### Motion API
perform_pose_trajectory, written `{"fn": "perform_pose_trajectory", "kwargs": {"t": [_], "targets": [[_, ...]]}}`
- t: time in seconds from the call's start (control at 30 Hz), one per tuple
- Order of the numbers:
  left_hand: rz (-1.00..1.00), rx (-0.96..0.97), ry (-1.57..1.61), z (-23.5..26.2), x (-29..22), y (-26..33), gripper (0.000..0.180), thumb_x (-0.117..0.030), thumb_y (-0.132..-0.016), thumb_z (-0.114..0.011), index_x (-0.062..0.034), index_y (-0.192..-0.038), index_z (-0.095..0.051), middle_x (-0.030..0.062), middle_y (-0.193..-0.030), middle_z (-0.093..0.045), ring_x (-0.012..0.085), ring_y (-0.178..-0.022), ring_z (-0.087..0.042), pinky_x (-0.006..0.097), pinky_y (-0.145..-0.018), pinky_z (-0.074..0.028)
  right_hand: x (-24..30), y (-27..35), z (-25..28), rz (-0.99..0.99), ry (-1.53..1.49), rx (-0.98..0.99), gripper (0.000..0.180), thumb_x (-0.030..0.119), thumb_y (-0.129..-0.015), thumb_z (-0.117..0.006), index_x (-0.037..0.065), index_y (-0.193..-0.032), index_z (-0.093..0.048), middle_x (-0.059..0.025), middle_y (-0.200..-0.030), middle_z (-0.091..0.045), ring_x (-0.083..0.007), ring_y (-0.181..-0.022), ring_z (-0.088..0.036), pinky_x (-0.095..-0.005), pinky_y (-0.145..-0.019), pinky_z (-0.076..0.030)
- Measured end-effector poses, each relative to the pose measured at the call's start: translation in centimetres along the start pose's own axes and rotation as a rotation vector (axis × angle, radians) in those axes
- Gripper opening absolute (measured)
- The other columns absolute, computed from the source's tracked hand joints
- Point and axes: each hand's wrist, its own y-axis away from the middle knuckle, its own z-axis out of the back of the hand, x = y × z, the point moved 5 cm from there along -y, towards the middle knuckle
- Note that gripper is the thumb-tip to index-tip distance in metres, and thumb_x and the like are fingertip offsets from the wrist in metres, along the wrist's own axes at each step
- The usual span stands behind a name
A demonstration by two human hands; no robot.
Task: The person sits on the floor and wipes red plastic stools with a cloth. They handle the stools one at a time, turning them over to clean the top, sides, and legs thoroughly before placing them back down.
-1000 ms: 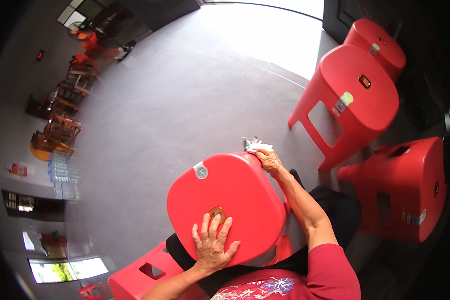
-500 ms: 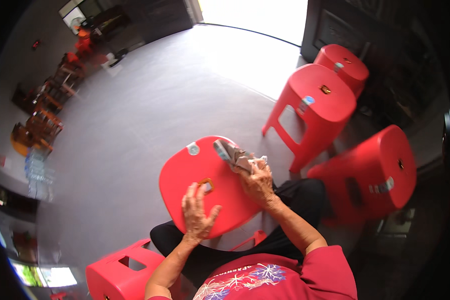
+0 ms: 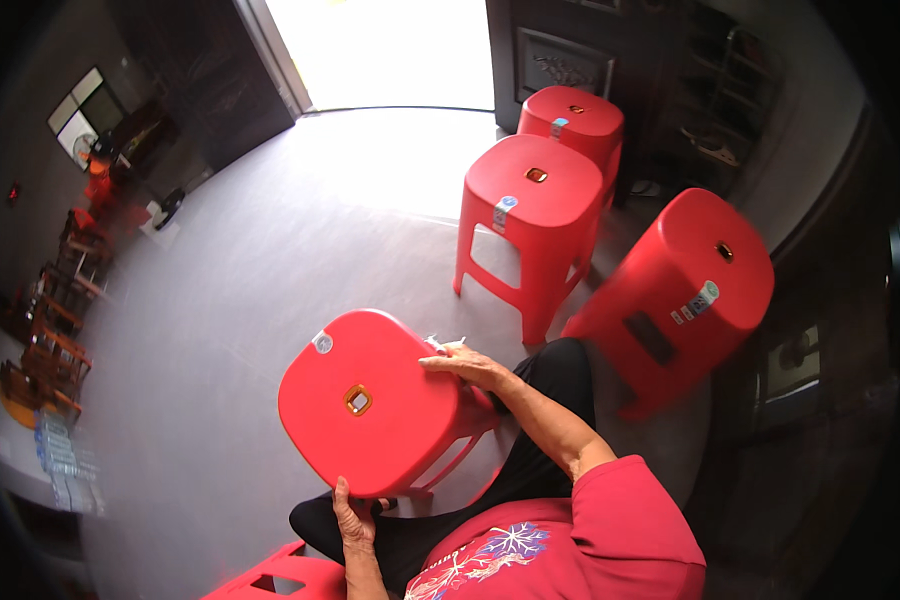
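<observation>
A red plastic stool stands tilted between my knees, its seat facing up at me. In its middle is a square hole with an amber rim, and a round silver sticker sits near its far left edge. My left hand grips the near edge, thumb on top and fingers beneath. At the right edge, my right hand lays its thumb on the seat, with its fingers over the side. A whitish scrap of cloth pokes out beside those fingers; most of it is hidden.
Several red stools surround me: one ahead, another behind it, a tilted one at right and one at lower left. Wooden chairs and clear bottles line the left wall. A bright doorway opens ahead.
My left hand has gone from lying on the seat to gripping its near edge. My right hand has moved with the cloth from the seat top to the right side. The stool has turned; the view has swung right.
</observation>
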Motion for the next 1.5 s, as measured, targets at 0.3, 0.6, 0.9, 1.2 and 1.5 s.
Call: {"fn": "perform_pose_trajectory", "kwargs": {"t": [0.3,0.6,0.9,1.2,1.5], "targets": [[0.149,0.296,-0.016,-0.8,-0.2,0.0,0.058,-0.049,-0.082,-0.066,-0.0108,-0.124,-0.051,0.0041,-0.117,-0.059,0.0228,-0.106,-0.056,0.04,-0.086,-0.048,-2.9,-2.3,0.8,0.128,0.006,-0.146,0.065,0.052,-0.073,-0.066,-0.001,-0.111,-0.061,-0.0102,-0.102,-0.064,-0.0197,-0.091,-0.061,-0.0325,-0.081,-0.047],[0.059,0.072,0.039,2.6,0.4,-2.8,0.052,-0.039,-0.083,-0.066,-0.0066,-0.122,-0.052,0.0067,-0.11,-0.062,0.024,-0.101,-0.061,0.038,-0.084,-0.052,0.0,0.1,-0.2,0.154,-0.096,-0.103,0.064,0.051,-0.075,-0.067,-0.003,-0.109,-0.06,-0.0119,-0.102,-0.064,-0.0198,-0.092,-0.061,-0.0325,-0.083,-0.048],[0.087,0.017,0.064,0.5,-2.4,-6.6,0.042,-0.03,-0.086,-0.063,-0.0057,-0.12,-0.053,0.0057,-0.112,-0.061,0.0232,-0.105,-0.059,0.039,-0.091,-0.05,-2.9,-2.9,0.5,0.16,0.073,-0.181,0.074,0.058,-0.076,-0.061,-0.003,-0.117,-0.053,-0.0166,-0.109,-0.056,-0.0255,-0.103,-0.055,-0.0362,-0.09,-0.041],[0.223,-0.086,0.023,1.5,-2.8,-6.8,0.055,-0.028,-0.088,-0.063,-0.0012,-0.131,-0.043,0.011,-0.125,-0.055,0.0253,-0.112,-0.056,0.042,-0.096,-0.047,-0.6,-2.3,0.8,0.071,0.147,0.053,0.083,0.054,-0.075,-0.065,-0.001,-0.131,-0.04,-0.0196,-0.12,-0.052,-0.0306,-0.114,-0.05,-0.0388,-0.099,-0.037],[0.169,-0.188,-0.261,1.5,-3.1,-5.3,0.066,-0.027,-0.08,-0.073,-0.002,-0.133,-0.041,0.0106,-0.124,-0.053,0.0241,-0.111,-0.054,0.039,-0.095,-0.046,-1.2,-3.1,0.6,-0.216,0.182,0.029,0.094,0.058,-0.067,-0.07,-0.002,-0.134,-0.04,-0.024,-0.127,-0.05,-0.0338,-0.119,-0.048,-0.0403,-0.1,-0.037]]}}
